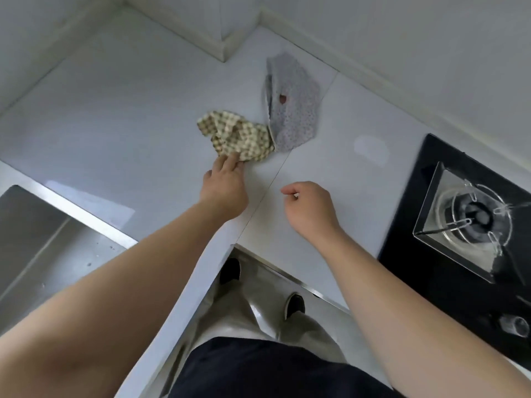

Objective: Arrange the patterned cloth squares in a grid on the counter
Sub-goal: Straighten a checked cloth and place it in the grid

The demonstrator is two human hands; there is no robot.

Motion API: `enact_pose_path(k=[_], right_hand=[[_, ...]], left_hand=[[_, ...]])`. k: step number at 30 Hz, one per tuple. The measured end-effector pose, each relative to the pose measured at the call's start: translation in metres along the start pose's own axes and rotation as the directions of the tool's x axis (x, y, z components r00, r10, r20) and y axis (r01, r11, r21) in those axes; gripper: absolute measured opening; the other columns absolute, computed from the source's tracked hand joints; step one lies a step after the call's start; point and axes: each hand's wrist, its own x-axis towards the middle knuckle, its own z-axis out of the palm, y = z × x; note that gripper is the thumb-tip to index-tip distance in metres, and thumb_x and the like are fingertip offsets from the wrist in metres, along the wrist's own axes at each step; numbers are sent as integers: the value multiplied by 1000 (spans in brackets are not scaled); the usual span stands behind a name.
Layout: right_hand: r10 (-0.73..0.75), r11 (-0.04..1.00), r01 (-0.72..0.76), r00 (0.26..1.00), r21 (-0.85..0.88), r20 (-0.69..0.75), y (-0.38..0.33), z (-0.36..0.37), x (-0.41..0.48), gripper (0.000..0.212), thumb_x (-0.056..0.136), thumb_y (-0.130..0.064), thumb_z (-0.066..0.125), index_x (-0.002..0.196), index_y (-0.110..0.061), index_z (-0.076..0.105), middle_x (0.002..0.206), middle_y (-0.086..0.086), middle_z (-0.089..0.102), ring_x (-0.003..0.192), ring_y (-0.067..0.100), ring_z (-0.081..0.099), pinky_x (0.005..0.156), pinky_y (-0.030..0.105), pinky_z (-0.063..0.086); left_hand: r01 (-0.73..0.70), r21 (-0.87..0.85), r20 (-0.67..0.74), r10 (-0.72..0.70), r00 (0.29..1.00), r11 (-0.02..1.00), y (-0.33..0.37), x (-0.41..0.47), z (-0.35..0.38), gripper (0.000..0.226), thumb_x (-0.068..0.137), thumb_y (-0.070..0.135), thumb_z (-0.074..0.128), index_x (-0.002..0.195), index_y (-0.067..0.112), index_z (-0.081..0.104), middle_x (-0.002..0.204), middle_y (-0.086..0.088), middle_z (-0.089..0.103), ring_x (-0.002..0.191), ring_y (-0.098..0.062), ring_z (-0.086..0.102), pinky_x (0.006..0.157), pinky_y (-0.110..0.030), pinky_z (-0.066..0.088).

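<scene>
Left hand [224, 188] touches the crumpled checked cloth [235, 136] (pinching? I cannot tell); the empty, loosely curled right hand [310, 205] should catch another corner and spread it flat.

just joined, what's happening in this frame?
A person stands at a white counter. Their left hand has fingertips on the near edge of a crumpled checked cloth; no firm grip is visible. A grey dotted cloth lies just beyond, touching it, half folded. The right hand hovers loosely curled, holding nothing. No grid yet.
</scene>
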Motion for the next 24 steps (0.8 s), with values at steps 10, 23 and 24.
enact_pose_path(k=[10, 23, 24], right_hand=[[-340, 931, 351, 934, 102, -110, -10, -1, -11, 71, 87, -11, 69, 151, -25, 40, 150, -3, 46, 133, 17, 46, 111, 29, 37], [-234, 919, 188, 968, 345, 94, 16, -95, -79, 31, 83, -25, 80, 101, -28, 56, 88, 3, 73, 70, 12, 66, 69, 31, 52], [-232, 909, 174, 966, 379, 112, 19, -104, -84, 36, 82, -26, 82, 109, -30, 58, 92, -1, 74, 75, 11, 71, 73, 31, 56]], left_hand=[[-594, -36, -638, 439, 632, 804, 9, -52, -34, 12, 83, 4, 66, 91, 10, 72, 88, -3, 68, 84, -27, 63, 77, -38, 48], [-538, -216, -643, 296, 706, 815, 90, -119, -75, 30, 91, 10, 68, 119, 20, 68, 100, 8, 72, 87, -9, 64, 75, -6, 41], [-532, -223, -641, 288, 711, 817, 94, -121, -76, 25, 92, 14, 70, 116, 21, 70, 96, 12, 71, 82, -5, 63, 73, -3, 40]])
